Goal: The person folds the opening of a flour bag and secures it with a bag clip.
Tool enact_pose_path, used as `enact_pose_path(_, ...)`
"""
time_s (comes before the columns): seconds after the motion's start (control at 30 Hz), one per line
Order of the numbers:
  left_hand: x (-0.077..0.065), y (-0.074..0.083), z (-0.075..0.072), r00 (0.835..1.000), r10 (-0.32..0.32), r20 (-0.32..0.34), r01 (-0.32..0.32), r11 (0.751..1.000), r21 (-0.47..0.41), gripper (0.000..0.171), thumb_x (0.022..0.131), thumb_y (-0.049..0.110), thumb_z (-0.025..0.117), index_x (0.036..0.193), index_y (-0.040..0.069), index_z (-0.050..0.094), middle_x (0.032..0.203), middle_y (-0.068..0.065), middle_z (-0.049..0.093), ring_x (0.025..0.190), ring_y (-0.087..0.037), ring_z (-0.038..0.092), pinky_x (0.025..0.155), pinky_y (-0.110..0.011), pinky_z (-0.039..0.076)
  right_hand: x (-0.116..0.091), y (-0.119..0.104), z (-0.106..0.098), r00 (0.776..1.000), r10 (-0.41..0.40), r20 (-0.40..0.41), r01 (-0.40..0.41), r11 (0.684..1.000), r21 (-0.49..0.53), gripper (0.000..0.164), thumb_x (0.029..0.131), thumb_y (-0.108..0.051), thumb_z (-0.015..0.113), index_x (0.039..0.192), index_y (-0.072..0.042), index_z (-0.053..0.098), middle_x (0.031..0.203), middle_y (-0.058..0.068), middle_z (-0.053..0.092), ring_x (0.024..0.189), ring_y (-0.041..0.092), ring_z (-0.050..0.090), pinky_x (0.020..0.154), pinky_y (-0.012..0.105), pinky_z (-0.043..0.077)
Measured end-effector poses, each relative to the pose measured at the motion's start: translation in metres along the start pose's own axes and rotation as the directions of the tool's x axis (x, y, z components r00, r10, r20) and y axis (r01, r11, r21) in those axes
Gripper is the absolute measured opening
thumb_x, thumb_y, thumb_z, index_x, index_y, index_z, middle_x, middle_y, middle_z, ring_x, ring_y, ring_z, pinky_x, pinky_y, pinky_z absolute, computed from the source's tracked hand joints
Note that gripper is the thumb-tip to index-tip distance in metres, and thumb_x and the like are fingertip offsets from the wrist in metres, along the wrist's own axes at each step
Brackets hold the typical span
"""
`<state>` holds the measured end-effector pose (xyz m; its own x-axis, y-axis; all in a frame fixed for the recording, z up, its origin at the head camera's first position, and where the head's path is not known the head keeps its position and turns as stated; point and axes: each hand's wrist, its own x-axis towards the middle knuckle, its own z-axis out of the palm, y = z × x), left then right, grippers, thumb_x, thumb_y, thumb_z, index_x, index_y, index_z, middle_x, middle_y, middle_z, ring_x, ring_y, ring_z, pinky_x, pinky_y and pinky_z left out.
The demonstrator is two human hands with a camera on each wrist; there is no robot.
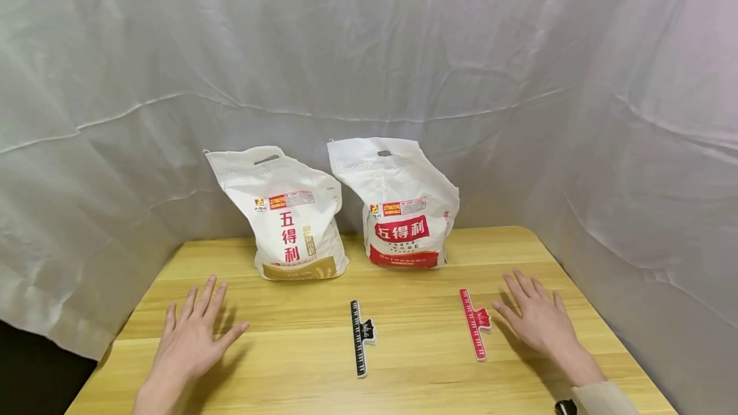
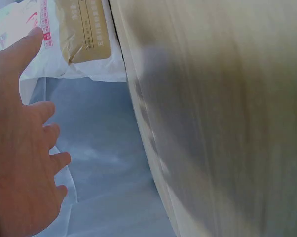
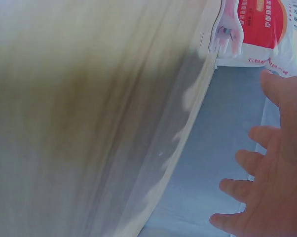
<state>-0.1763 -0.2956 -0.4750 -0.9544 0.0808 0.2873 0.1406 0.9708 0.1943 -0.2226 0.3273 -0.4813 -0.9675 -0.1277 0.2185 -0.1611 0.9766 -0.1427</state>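
Note:
My left hand [image 1: 195, 337] is held over the left part of the table with its fingers spread, holding nothing. Over the right side is my right hand [image 1: 539, 322], also spread and holding nothing; its thumb is close to a red bag clip [image 1: 474, 325] with a piano-key pattern. A matching black bag clip [image 1: 360, 339] lies near the middle, between the hands. Toward the back stand two white flour bags with handle holes: one with a gold base [image 1: 294, 223], nearer my left hand, and one with a red label [image 1: 403, 210] to its right.
The wooden table [image 1: 288, 351] has a rounded far right corner. Grey-white cloth [image 1: 369, 50] hangs behind the bags and along both sides. A dark band [image 1: 565, 407] sits on my right wrist beside a light sleeve [image 1: 602, 399].

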Motion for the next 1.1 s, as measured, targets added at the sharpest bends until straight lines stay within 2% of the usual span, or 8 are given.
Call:
enact_pose_path(0.2,0.0,0.001,0.0,0.999,0.018,-0.028,-0.017,1.0,0.01,0.089,0.087,0.062,0.051,0.153,0.016,0.011,0.159,-0.002,-0.003,0.144,-0.037,-0.004,0.104,-0.051,-0.026,-0.001,-0.002,0.001,0.999,-0.009,-0.038,0.01,1.0,0.008,0.074,0.094,-0.057,0.043,0.152,-0.017,0.019,0.156,0.015,0.019,0.133,0.051,0.024,0.1,0.074,0.009)
enact_pose_path(0.43,0.0,0.006,-0.002,0.997,0.044,-0.064,-0.043,0.999,0.019,0.088,0.087,0.061,0.052,0.153,0.018,0.011,0.159,0.001,-0.003,0.145,-0.033,-0.006,0.107,-0.05,-0.023,-0.001,-0.005,-0.001,0.996,-0.024,-0.089,0.027,0.999,0.027,0.073,0.094,-0.056,0.044,0.151,-0.016,0.023,0.155,0.014,0.023,0.132,0.05,0.027,0.1,0.073,0.013)
enact_pose_path(0.63,0.001,0.01,-0.004,0.99,0.072,-0.121,-0.068,0.997,0.033,0.087,0.087,0.06,0.054,0.153,0.019,0.014,0.16,0.001,0.0,0.145,-0.029,-0.005,0.11,-0.05,-0.019,-0.001,-0.009,-0.001,0.991,-0.037,-0.13,0.044,0.998,0.05,0.071,0.095,-0.056,0.042,0.151,-0.019,0.021,0.154,0.014,0.025,0.131,0.049,0.03,0.101,0.071,0.015)
enact_pose_path(1.1,0.008,0.018,-0.01,0.967,0.117,-0.225,-0.118,0.993,0.012,0.085,0.087,0.054,0.058,0.152,0.019,0.016,0.159,0.0,0.005,0.145,-0.027,0.004,0.114,-0.046,-0.01,0.005,-0.026,-0.008,0.958,-0.077,-0.275,0.114,0.986,0.12,0.066,0.093,-0.046,0.054,0.148,-0.018,0.032,0.151,0.013,0.032,0.13,0.043,0.037,0.103,0.06,0.028)
